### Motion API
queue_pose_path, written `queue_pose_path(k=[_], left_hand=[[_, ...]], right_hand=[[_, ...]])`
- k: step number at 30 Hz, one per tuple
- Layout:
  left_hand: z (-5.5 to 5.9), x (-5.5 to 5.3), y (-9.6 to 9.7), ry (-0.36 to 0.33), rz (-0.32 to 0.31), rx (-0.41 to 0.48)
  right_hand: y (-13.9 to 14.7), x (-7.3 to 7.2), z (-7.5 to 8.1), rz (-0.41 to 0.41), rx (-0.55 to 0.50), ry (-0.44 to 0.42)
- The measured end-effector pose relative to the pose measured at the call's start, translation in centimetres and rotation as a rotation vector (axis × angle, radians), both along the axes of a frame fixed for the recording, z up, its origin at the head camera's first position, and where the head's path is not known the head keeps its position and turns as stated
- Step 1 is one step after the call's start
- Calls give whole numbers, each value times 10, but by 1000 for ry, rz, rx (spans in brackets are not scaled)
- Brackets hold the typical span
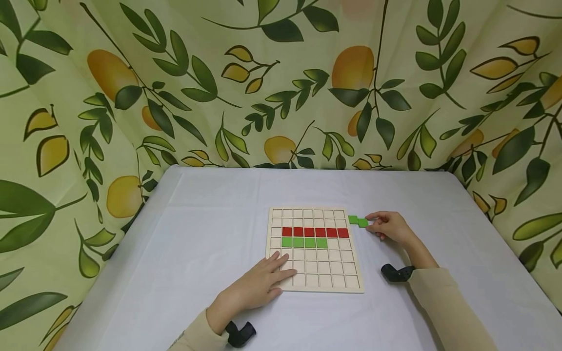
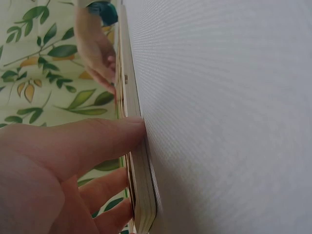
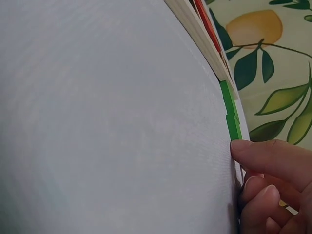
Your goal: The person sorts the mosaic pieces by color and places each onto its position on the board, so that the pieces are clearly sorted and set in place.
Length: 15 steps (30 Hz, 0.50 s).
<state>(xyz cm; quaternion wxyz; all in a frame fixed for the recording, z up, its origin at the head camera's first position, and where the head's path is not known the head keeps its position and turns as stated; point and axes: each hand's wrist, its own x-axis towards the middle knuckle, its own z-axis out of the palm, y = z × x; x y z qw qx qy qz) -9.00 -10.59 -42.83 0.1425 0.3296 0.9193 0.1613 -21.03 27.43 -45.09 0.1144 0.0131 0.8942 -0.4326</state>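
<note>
A light wooden grid board (image 1: 318, 280) lies flat on the table, holding a row of several red square tiles (image 1: 309, 232). Just below that row sits a shorter row of green square tiles (image 1: 298, 242). My left hand (image 1: 252, 285) rests on the board's near left corner, fingers spread, its thumb (image 2: 129, 127) against the edge. Off the board's right side, my right hand (image 1: 392, 227) pinches a green tile (image 1: 362, 223) between thumb and index finger. Another green tile (image 1: 353, 220) lies between it and the board; the two overlap in the right wrist view.
White cloth covers the table (image 1: 210, 209). A curtain (image 1: 303, 87) printed with fruit and leaves hangs behind and along both sides. Black devices (image 1: 240, 335) are worn at both wrists.
</note>
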Motion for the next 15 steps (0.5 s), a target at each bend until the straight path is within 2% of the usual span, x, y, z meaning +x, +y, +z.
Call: queue_pose_path(k=[15], left_hand=[[-1, 0, -1, 28, -17, -36]], right_hand=[[4, 2, 0, 39, 0, 51]])
